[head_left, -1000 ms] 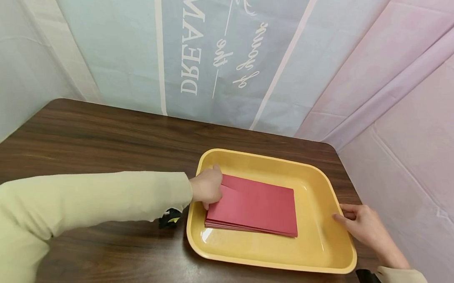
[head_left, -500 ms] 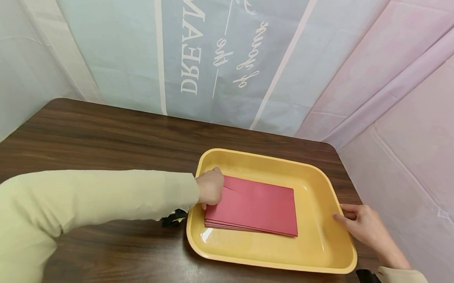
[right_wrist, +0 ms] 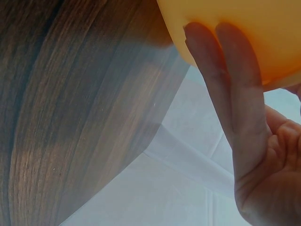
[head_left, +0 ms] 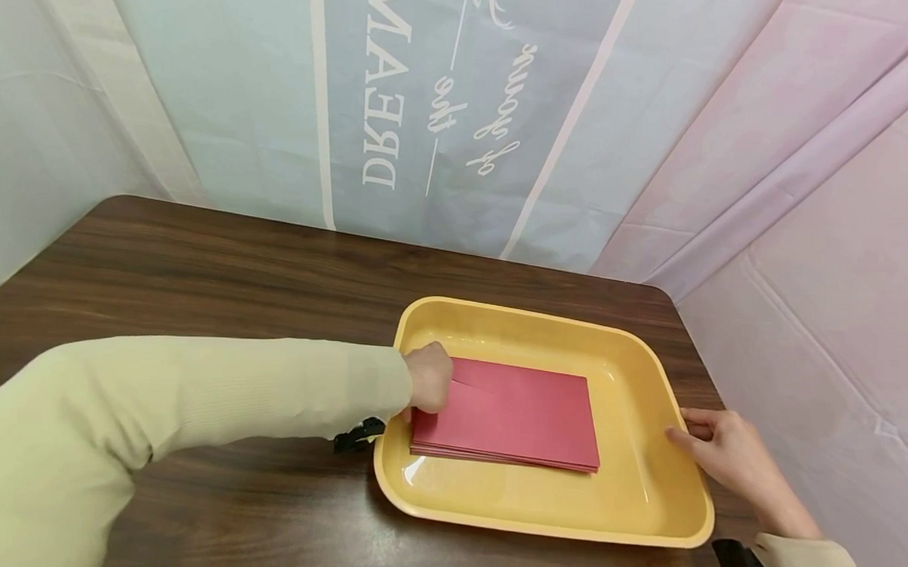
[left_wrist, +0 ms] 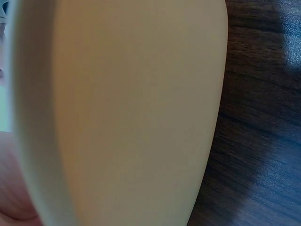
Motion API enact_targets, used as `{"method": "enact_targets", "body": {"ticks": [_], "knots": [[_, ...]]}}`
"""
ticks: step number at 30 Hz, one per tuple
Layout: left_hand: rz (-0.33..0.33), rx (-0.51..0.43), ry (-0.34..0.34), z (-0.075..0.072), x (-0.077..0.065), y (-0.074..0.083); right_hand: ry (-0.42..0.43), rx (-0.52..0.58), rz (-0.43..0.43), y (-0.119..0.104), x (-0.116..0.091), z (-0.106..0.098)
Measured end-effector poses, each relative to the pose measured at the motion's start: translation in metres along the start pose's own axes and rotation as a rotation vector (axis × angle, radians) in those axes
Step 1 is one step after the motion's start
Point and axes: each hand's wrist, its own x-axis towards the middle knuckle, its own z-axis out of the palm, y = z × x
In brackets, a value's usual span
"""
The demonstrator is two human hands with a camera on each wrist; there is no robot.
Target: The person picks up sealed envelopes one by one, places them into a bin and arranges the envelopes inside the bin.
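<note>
A stack of red paper (head_left: 520, 415) lies in the yellow tray (head_left: 544, 508) in the head view, its layered front edge showing. My left hand (head_left: 430, 378) reaches over the tray's left rim and grips the stack's left end with curled fingers. The fingertips are hidden under the hand. In the left wrist view the tray's outer wall (left_wrist: 136, 113) fills most of the picture, and part of that hand shows at the lower left. At the tray's right side my right hand (head_left: 729, 456) holds the rim, thumb inside and fingers (right_wrist: 240, 61) against the outer wall.
Under the tray is a dark wood-grain table (head_left: 236, 276) with rounded far corners. A printed cloth backdrop (head_left: 459, 150) hangs behind it, and a pale pink cloth (head_left: 837, 272) hangs along the right side. Dark straps (head_left: 737, 560) show near both wrists.
My left hand has moved slightly right and toward me, its fingers now more curled at the stack. The stack has shifted a touch to the right. My right hand and the tray stay put.
</note>
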Motion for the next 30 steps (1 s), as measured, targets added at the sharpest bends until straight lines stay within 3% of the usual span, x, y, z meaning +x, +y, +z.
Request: {"method": "enact_targets", "body": {"ticks": [9,19,24,28,30], "knots": [[-0.022,-0.053,-0.021,-0.003,0.0,0.002,0.003,-0.012,-0.008,0.002,0.002,0.0],[-0.022,-0.145,0.026,-0.011,-0.005,0.002,-0.003,0.005,-0.005,0.002,0.001,0.002],[0.052,-0.114,0.092,-0.024,-0.006,0.001,-0.001,0.012,-0.006,0.003,0.001,0.002],[0.102,-0.092,0.201,-0.036,-0.009,-0.004,-0.001,0.007,-0.008,0.002,0.001,0.003],[0.117,-0.123,0.253,-0.042,-0.011,-0.007,-0.003,0.004,-0.009,0.002,0.002,0.003]]}}
